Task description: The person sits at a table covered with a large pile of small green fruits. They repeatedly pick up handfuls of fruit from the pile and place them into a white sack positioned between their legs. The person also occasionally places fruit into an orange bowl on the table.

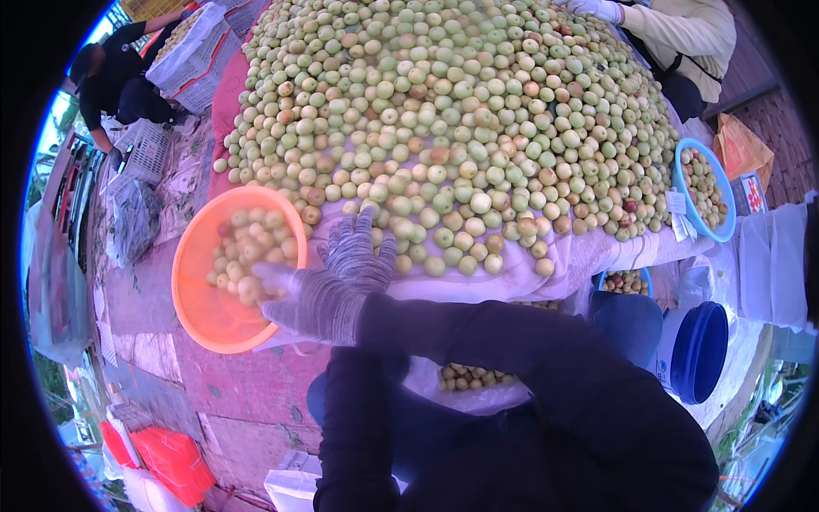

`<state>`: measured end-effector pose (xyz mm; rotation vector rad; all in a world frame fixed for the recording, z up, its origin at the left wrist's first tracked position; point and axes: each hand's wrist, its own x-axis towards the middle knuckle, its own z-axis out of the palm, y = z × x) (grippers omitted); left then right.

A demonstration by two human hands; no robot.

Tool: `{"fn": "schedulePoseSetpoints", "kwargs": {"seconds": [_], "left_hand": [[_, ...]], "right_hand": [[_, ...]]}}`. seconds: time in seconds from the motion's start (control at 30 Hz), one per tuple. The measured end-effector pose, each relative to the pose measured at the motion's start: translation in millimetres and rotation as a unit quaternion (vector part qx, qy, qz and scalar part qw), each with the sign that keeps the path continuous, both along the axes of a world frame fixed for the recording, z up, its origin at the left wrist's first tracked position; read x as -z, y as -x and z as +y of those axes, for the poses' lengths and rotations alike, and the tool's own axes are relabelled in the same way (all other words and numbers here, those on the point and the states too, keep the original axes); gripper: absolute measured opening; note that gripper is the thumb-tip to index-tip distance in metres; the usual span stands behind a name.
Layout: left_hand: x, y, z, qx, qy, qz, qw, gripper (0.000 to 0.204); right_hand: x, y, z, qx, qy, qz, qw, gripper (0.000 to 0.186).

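My left hand (357, 247), in a grey knit glove, reaches the near edge of a wide pile of small round green-yellow fruits (461, 119), fingers spread over the fruit. My right hand (294, 294), gloved alike, crosses in front of the left one into an orange plastic bowl (196, 316) at the left, which holds several similar fruits (247, 239). Its fingers are smeared by motion beside the fruit, so what it holds is unclear. The pile lies on a pale cloth (597, 256).
Blue basins of fruit (708, 183) sit at right, near a dark blue bucket (699, 350). A co-worker (119, 85) bends by white crates (196, 68) at top left; another co-worker (691, 43) is at top right. Red bags (171, 461) lie lower left. More fruit (473, 375) sits below the cloth.
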<state>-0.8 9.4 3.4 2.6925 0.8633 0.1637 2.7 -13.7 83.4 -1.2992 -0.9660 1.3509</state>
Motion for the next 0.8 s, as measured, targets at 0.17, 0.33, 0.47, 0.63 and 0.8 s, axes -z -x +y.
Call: {"fn": "schedulePoseSetpoints", "kwargs": {"seconds": [0.17, 0.33, 0.47, 0.63, 0.8], "left_hand": [[4.3, -0.4, 5.1, 0.028, 0.002, -0.037, 0.999, 0.057], [12.0, 1.4, 0.0, 0.04, -0.001, -0.029, 0.999, 0.059], [8.0, 2.8, -3.4, 0.041, -0.023, 0.025, 0.999, 0.058], [5.7, 4.7, -2.4, 0.041, -0.028, 0.024, 0.998, 0.056], [1.4, 8.2, -6.2, 0.032, -0.031, 0.017, 0.999, 0.055]], "right_hand": [[-17.6, -17.8, -69.7, -0.095, -0.076, -0.164, 0.979, 0.059], [-59.9, -43.4, -128.7, -0.203, -0.117, -0.329, 0.915, 0.055], [-91.7, -56.0, -145.9, -0.257, -0.136, -0.4, 0.869, 0.052], [-110.9, -51.2, -151.8, -0.295, -0.132, -0.443, 0.836, 0.049], [-130.6, -46.3, -156.4, -0.32, -0.142, -0.459, 0.817, 0.046]]}}
